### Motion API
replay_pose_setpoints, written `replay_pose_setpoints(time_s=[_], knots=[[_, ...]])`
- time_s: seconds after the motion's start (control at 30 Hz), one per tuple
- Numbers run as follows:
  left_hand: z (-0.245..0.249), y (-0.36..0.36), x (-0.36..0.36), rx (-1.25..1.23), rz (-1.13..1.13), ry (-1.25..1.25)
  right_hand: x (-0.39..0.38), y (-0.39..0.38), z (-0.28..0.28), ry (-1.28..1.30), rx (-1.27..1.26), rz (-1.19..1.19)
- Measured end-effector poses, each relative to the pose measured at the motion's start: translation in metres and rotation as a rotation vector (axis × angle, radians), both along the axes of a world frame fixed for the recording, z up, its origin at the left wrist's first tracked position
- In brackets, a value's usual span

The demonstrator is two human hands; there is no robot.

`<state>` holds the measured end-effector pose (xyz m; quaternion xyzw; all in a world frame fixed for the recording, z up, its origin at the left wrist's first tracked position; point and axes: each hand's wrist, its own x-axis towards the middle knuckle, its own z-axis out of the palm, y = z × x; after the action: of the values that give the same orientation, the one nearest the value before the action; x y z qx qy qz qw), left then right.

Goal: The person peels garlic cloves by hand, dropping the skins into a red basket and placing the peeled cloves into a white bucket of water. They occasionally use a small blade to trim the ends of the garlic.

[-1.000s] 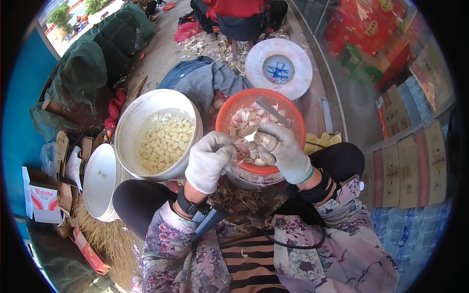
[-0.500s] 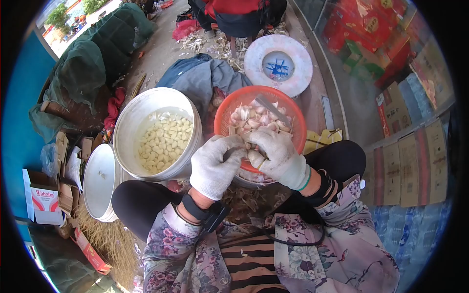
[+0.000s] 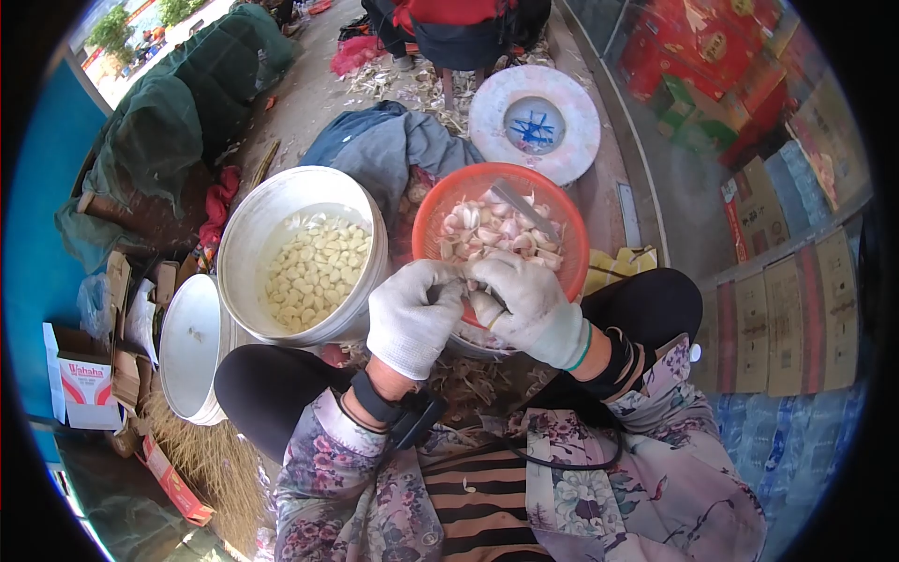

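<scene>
My left hand (image 3: 414, 317), in a white glove, is closed in a pinch at the near rim of the orange basket (image 3: 578, 272). Fingertip to fingertip with it, my right hand (image 3: 526, 302), gloved too, has its fingers curled together. Whatever lies between the fingertips is too small and covered to name. Pinkish unpeeled garlic cloves (image 3: 487, 228) fill the basket, and a knife (image 3: 524, 208) rests on them. To the left, a white bucket (image 3: 234, 253) holds peeled cloves (image 3: 316, 272) in liquid.
Left of the bucket leans an empty white pail (image 3: 192, 351). A round white lid (image 3: 582, 122) lies beyond the basket. Grey-blue cloth (image 3: 379, 150) sits behind the bucket. A person (image 3: 459, 28) is at the top. Cardboard boxes (image 3: 782, 323) line the right side.
Both hands have shifted very slightly, with the fingertips still together. The right hand's fingers have curled a little differently. Bucket, basket and knife look the same.
</scene>
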<state>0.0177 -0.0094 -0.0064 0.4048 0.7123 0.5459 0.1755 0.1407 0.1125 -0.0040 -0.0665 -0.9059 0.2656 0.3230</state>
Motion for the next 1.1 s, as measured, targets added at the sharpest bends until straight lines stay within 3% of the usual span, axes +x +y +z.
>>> replay_pose_setpoints(time_s=[0.1, 0.2, 0.33, 0.53, 0.67, 0.77, 0.87, 0.97, 1.1], knots=[[0.007, 0.000, -0.004, 0.005, 0.073, -0.194, 0.003, 0.000, 0.009, 0.046, -0.105, -0.005], [0.013, -0.001, -0.007, 0.046, 0.010, -0.579, 0.005, 0.003, 0.008, 0.071, -0.214, -0.012], [0.003, -0.006, -0.013, 0.186, -0.163, -0.726, 0.009, 0.004, 0.009, -0.013, -0.305, -0.025], [0.007, 0.000, -0.001, -0.032, -0.160, -0.659, 0.008, 0.001, 0.012, -0.050, -0.326, 0.001], [0.005, -0.001, 0.000, 0.065, -0.122, -0.691, 0.008, 0.001, 0.016, -0.094, -0.388, 0.027], [0.002, 0.000, 0.002, 0.043, -0.065, -0.514, 0.008, 0.001, 0.019, -0.084, -0.380, 0.041], [0.000, 0.000, 0.004, 0.074, -0.083, -0.540, 0.006, 0.006, 0.006, 0.029, -0.201, 0.011], [0.008, -0.001, 0.005, 0.117, -0.113, -0.742, 0.006, 0.001, 0.012, 0.043, -0.337, 0.037], [-0.004, 0.000, 0.006, 0.061, -0.111, -0.755, 0.010, -0.003, 0.008, -0.048, -0.662, 0.078]])
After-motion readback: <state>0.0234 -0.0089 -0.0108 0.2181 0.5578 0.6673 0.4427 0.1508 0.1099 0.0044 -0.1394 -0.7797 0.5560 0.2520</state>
